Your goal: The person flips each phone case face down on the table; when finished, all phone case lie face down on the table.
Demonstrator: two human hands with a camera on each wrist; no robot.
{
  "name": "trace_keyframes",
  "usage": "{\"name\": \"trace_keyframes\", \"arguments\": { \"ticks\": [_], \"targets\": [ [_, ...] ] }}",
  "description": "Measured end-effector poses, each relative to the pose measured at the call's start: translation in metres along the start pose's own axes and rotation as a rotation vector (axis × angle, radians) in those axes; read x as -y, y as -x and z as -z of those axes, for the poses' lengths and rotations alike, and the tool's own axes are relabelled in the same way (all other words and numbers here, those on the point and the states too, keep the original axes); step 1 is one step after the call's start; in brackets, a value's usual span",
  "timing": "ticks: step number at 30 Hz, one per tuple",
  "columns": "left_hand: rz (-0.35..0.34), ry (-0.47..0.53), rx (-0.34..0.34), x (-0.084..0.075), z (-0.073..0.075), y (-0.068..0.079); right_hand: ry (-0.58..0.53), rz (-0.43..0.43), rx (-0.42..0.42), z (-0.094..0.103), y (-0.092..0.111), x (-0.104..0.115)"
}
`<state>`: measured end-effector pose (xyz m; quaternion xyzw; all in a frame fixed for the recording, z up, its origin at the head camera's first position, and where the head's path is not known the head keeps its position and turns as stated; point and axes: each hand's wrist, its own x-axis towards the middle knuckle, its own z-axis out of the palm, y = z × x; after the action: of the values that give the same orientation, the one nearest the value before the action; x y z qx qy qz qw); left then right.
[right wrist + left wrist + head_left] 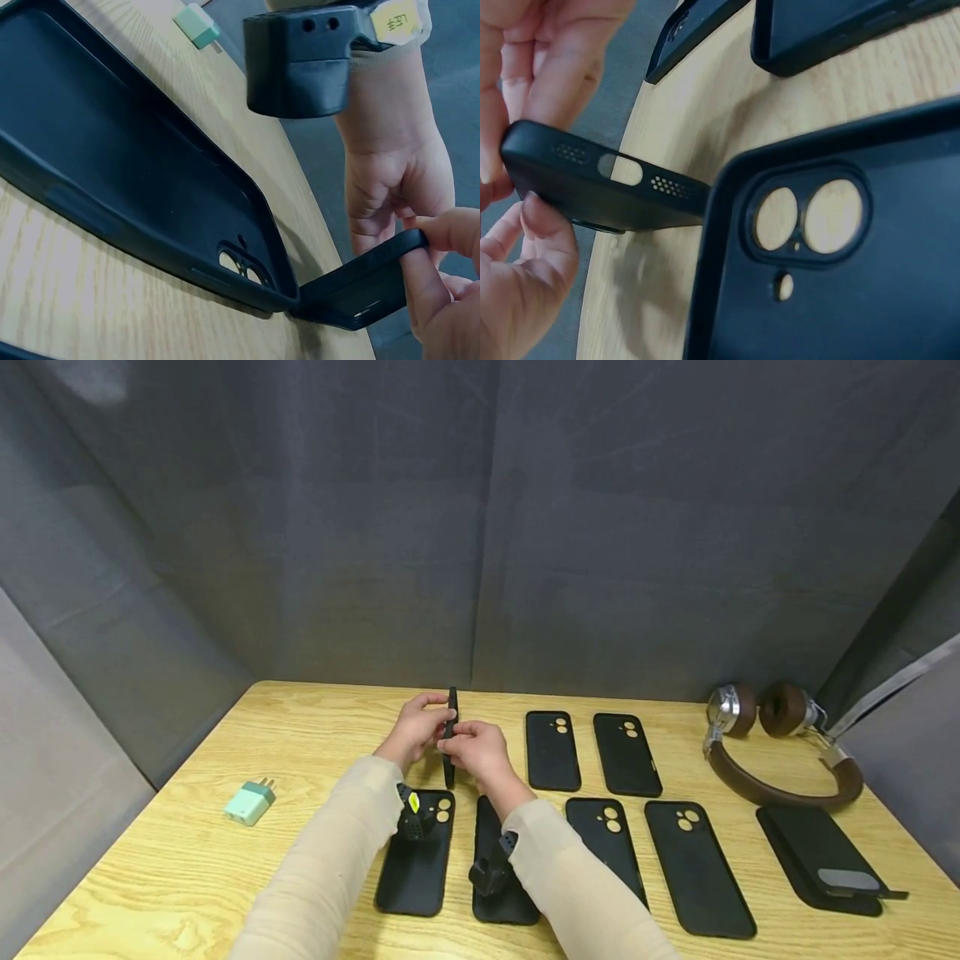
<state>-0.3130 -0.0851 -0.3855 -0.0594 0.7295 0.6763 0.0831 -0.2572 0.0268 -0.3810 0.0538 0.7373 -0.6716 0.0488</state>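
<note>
A pale green plug adapter (250,802) lies on the wooden table, to the left of both hands. The left hand (417,727) pinches the far part of a black phone case (450,768) between thumb and fingers. This case stands on its long edge, seen side-on; whether it touches the table I cannot tell. From its right side, the right hand (480,752) pinches it nearer the body.

One phone case (412,893) lies below the left wrist, another (506,906) partly hidden under the right. Right of the hands lie four more black cases, two farther off and two nearer, then brown headphones (772,789) and a flat black item with a grey strip (825,852).

The held case could slip or tip, I judge, if either pinch loosens; a low wrist might let its wrist camera (415,822) nudge the case beneath.

The cases nearest the wrists lie hollow side up like shallow trays, with no phone inside; wood shows through the left one's camera holes.
</note>
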Motion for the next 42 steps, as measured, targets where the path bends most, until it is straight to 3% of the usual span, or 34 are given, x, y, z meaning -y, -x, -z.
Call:
{"name": "trace_keyframes", "arguments": {
  "ticks": [9,18,30,35,42],
  "targets": [
    [-0.028,0.035,0.025,0.006,0.007,0.003,-0.023,0.016,-0.041,0.003,0.000,0.004],
    [0.058,0.060,0.061,0.024,0.023,-0.002,-0.119,0.043,-0.036,0.007,0.003,0.013],
    [0.112,0.062,0.120,0.026,0.019,-0.003,-0.247,0.035,-0.042,0.009,0.002,0.015],
    [0.102,0.093,0.125,0.027,0.018,-0.004,-0.252,0.007,-0.061,0.011,0.000,0.012],
    [0.053,0.133,0.083,0.031,0.021,-0.004,-0.222,-0.039,-0.066,0.020,-0.001,0.005]
  ]
}}
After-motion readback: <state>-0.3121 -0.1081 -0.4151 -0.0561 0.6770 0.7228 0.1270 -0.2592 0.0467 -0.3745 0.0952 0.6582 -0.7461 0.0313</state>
